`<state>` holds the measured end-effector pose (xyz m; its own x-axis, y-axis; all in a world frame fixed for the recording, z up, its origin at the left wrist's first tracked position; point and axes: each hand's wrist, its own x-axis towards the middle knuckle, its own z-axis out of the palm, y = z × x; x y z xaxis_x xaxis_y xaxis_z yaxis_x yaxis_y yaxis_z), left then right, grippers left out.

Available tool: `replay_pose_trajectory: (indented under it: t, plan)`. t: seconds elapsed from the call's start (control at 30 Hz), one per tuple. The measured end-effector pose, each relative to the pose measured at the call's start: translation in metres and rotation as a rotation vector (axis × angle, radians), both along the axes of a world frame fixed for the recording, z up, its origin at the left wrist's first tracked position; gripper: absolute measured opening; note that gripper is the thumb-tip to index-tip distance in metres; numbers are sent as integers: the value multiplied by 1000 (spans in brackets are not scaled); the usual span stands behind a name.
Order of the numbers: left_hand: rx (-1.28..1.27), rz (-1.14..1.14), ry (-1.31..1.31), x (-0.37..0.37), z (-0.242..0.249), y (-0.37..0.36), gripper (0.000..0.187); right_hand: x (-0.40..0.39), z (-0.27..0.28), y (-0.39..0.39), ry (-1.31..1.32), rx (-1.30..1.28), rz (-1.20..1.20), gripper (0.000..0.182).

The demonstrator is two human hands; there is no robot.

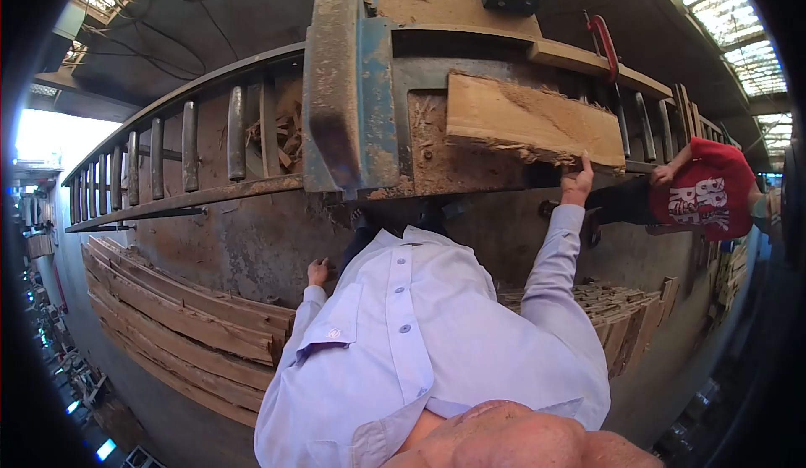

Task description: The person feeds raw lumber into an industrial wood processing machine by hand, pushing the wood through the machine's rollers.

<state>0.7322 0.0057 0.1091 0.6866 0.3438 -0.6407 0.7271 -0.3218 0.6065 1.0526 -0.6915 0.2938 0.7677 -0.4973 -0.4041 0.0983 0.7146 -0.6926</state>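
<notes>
A rough-edged wooden board (529,120) lies across the machine's metal bed (428,170), right of the blue machine frame (382,115). My right hand (576,184) grips the board's near edge towards its right end; one finger shows on top, and the others are partly hidden. Low at my left side hangs my left hand (318,271), holding nothing, its fingers loosely apart. Wood chips and splinters lie on the bed beside the board's left end.
Roller tracks (191,145) extend on both sides of the machine. A co-worker in a red shirt (714,189) stands at the right, one hand (663,174) by the rollers. Stacked planks (185,317) lie at left, more wood (625,321) at right. A red clamp (603,44) stands beyond the board.
</notes>
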Motion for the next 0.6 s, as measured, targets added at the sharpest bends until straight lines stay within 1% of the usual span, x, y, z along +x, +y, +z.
replay_pose_trajectory:
  t: [0.03, 0.07, 0.1, 0.13, 0.17, 0.2, 0.23, 0.27, 0.3, 0.37, 0.4, 0.43, 0.47, 0.5, 0.53, 0.57, 0.6]
  plan:
    - [142, -287, -154, -3, -9, 2, 29, 6, -14, -34, 4, 3, 0, 15]
    - [-191, 320, 131, 20, 19, -18, 29, 13, -33, -72, 14, 35, 25, 17]
    - [-188, 321, 134, 31, 32, -23, 29, 17, -44, -95, 23, 67, 49, 19]
    - [-156, 293, 141, 35, 40, -28, 29, 20, -43, -106, 29, 72, 56, 19]
    - [-125, 265, 148, 35, 41, -33, 29, 24, -33, -115, 103, 62, -114, 23]
    - [-148, 276, 139, 36, 42, -37, 29, 28, -20, -126, 176, 50, -284, 28]
    - [-143, 283, 144, 37, 44, -44, 29, 28, 6, -116, 183, 53, -278, 28]
    - [-140, 300, 87, 40, 47, -51, 29, 23, 47, -76, 136, -312, -299, 32]
    - [-135, 317, 31, 44, 51, -57, 29, 18, 72, -44, 82, -676, -312, 37]
    - [-103, 314, 41, 39, 59, -74, 28, 21, 73, -19, 17, -633, -218, 39]
    - [-77, 304, 48, 30, 62, -81, 28, 16, 74, -5, -99, -473, 56, 37]
    - [-96, 269, 34, 18, 33, -82, 27, 1, 74, 2, -208, -303, 326, 35]
    - [-94, 309, 1, -9, 8, -88, 26, -4, 60, 9, -127, -277, 516, 33]
    - [93, 204, 53, -5, 46, -119, 26, -18, 56, 22, -193, -266, 770, 36]
    - [101, 217, 25, -22, 40, -134, 29, -29, 55, 45, -203, -278, 930, 39]
    - [133, 188, 55, -25, 66, -157, 32, -41, 45, 54, -320, -466, 1168, 43]
    - [171, 168, 38, -42, 62, -174, 33, -58, 45, 74, -352, -186, 1346, 43]
